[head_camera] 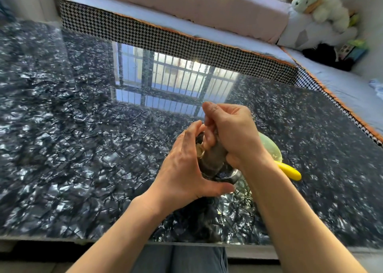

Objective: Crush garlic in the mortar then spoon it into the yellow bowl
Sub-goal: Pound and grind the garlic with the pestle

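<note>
A dark mortar [229, 177] stands on the table near its front edge, mostly covered by my hands. My left hand [184, 171] wraps around the mortar's left side and rim. My right hand [232, 129] is closed around the top of a dark pestle [213, 158] that stands in the mortar, tilted slightly. A pale bit of garlic [200, 151] shows between my fingers at the rim. The yellow bowl [273, 150] sits just behind and right of the mortar, largely hidden by my right wrist. A yellow spoon handle [291, 172] pokes out to the right.
The glossy dark marble table [83, 148] reflects a barred window. Its front edge runs right above my lap. A sofa with houndstooth trim [176, 38] borders the far and right sides, with a white plush toy [319, 5] in the corner.
</note>
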`<state>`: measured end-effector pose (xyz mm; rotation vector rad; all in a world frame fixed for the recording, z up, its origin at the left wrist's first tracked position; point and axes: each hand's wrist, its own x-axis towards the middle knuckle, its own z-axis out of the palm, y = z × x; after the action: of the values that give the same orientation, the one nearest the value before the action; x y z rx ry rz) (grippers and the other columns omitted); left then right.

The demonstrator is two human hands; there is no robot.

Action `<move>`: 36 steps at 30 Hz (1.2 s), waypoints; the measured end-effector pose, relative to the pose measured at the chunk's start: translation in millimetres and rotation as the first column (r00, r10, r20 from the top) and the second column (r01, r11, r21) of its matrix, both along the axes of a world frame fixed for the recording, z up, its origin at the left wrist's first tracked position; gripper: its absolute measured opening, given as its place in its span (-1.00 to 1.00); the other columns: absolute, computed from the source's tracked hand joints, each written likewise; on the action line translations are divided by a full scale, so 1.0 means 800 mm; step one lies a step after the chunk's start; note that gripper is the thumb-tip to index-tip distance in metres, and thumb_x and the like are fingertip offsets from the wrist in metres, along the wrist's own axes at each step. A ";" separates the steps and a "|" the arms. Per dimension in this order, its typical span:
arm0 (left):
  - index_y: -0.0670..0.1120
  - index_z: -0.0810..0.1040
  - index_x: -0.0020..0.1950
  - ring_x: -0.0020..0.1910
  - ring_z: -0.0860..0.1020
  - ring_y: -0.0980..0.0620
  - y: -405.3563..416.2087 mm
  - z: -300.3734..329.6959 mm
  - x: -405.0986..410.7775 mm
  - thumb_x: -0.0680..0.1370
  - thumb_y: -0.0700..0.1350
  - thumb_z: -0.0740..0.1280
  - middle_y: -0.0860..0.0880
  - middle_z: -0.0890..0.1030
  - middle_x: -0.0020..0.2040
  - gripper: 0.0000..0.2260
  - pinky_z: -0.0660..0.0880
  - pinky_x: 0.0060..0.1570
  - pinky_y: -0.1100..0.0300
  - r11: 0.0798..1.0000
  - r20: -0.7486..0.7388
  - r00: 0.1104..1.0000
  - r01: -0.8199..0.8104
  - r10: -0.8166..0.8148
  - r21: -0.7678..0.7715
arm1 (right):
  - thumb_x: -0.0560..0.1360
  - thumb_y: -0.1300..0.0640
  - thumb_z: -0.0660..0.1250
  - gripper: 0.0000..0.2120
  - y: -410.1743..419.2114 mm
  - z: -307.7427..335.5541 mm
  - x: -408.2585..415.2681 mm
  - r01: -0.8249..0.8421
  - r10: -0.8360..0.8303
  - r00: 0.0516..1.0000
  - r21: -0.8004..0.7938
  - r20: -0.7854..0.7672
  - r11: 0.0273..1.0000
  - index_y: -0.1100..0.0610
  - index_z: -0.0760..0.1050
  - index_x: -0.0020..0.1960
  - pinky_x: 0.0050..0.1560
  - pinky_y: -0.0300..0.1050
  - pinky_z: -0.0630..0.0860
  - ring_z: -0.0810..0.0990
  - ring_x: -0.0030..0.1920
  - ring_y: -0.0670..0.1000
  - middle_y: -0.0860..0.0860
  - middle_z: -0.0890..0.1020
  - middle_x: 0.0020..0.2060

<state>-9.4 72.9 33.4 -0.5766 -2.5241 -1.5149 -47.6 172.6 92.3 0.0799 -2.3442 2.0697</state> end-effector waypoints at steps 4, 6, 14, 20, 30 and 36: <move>-0.01 -0.03 0.47 0.31 0.15 0.29 0.000 -0.001 0.000 0.12 0.20 0.53 0.25 0.19 0.29 0.10 0.05 0.23 0.52 1.000 0.009 1.000 0.025 -0.025 -0.012 | 0.54 0.17 0.26 -0.60 0.010 0.027 -0.002 0.014 -0.015 0.999 -0.035 -0.040 0.999 0.15 0.39 -0.47 -0.54 -0.17 0.35 0.36 -0.68 0.01 0.04 0.40 -0.71; -0.02 -0.02 0.47 0.32 0.15 0.29 -0.001 -0.002 -0.002 0.12 0.22 0.52 0.19 0.23 0.37 0.09 0.00 0.18 0.61 0.999 0.004 0.999 0.032 -0.032 -0.033 | 0.54 0.18 0.26 -0.62 0.016 0.049 0.001 0.028 -0.039 0.993 -0.100 -0.112 0.995 0.16 0.39 -0.46 -0.54 -0.20 0.38 0.36 -0.68 0.00 0.02 0.39 -0.71; 0.07 -0.01 0.45 0.27 0.23 0.24 0.001 0.001 0.000 0.11 0.15 0.55 0.20 0.24 0.24 0.07 0.23 0.27 0.29 1.000 0.012 1.000 -0.008 0.007 0.023 | 0.54 0.11 0.25 -0.57 -0.001 -0.002 -0.001 -0.004 0.007 0.999 0.087 -0.033 0.996 0.11 0.40 -0.50 -0.46 0.02 0.35 0.34 -0.59 0.12 0.07 0.43 -0.69; -0.01 -0.02 0.47 0.34 0.16 0.27 -0.001 -0.002 -0.001 0.12 0.26 0.49 0.12 0.24 0.41 0.08 0.03 0.24 0.51 0.999 -0.001 1.000 0.031 -0.031 -0.037 | 0.53 0.17 0.27 -0.64 0.020 0.055 -0.005 0.032 -0.044 0.992 -0.098 -0.122 0.995 0.18 0.40 -0.44 -0.55 -0.21 0.40 0.36 -0.68 0.00 0.02 0.39 -0.71; 0.05 0.00 0.46 0.26 0.21 0.26 0.001 0.002 -0.001 0.11 0.16 0.54 0.21 0.26 0.25 0.07 0.20 0.26 0.35 1.000 0.006 1.000 0.005 -0.005 0.003 | 0.55 0.14 0.24 -0.60 -0.001 0.007 0.001 -0.032 0.033 0.999 0.045 -0.020 0.998 0.16 0.39 -0.46 -0.51 -0.10 0.34 0.34 -0.66 0.07 0.06 0.42 -0.70; 0.03 0.01 0.45 0.30 0.17 0.30 -0.001 -0.003 -0.003 0.12 0.22 0.52 0.21 0.24 0.34 0.05 0.05 0.18 0.59 0.999 -0.002 0.999 0.035 -0.035 -0.021 | 0.54 0.18 0.25 -0.63 0.014 0.054 -0.003 0.000 -0.015 0.985 -0.090 -0.169 0.996 0.18 0.39 -0.45 -0.53 -0.18 0.35 0.35 -0.69 0.01 0.02 0.38 -0.72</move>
<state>-11.7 72.2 31.4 -0.6285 -2.5440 -1.5005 -49.7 183.6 135.6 0.2357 -2.1483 2.0704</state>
